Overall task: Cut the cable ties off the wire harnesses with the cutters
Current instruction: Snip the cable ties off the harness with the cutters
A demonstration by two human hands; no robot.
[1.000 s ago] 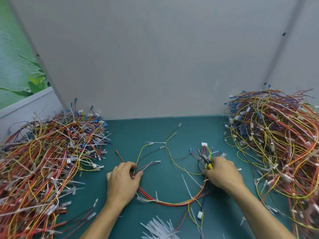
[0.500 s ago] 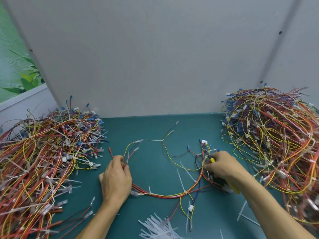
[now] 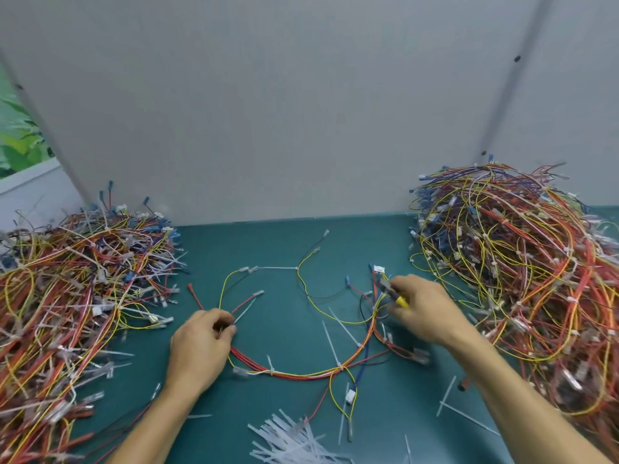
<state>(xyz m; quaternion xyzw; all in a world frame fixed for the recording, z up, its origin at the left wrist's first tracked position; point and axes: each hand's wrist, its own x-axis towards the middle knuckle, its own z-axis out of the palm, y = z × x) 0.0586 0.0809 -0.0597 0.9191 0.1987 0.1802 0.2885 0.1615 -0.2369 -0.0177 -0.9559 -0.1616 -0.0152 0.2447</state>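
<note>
One wire harness (image 3: pixel 301 371) of red, yellow and orange wires curves across the green mat between my hands. White cable ties (image 3: pixel 338 349) stick up from it along the curve. My left hand (image 3: pixel 199 346) pinches the harness at its left end. My right hand (image 3: pixel 425 313) grips the yellow-handled cutters (image 3: pixel 390 291), whose dark jaws point up-left at the harness's right branch near a white connector (image 3: pixel 379 268). Whether the jaws touch a tie is unclear.
A large tangle of harnesses (image 3: pixel 70 303) fills the left side, and another pile (image 3: pixel 522 272) fills the right. Cut white ties (image 3: pixel 291 440) lie heaped at the near edge. A grey wall panel (image 3: pixel 301 112) stands behind the green mat (image 3: pixel 284 239).
My left hand has shifted left along the harness and now pinches its end. My right hand with the cutters stays at the harness's right branch.
</note>
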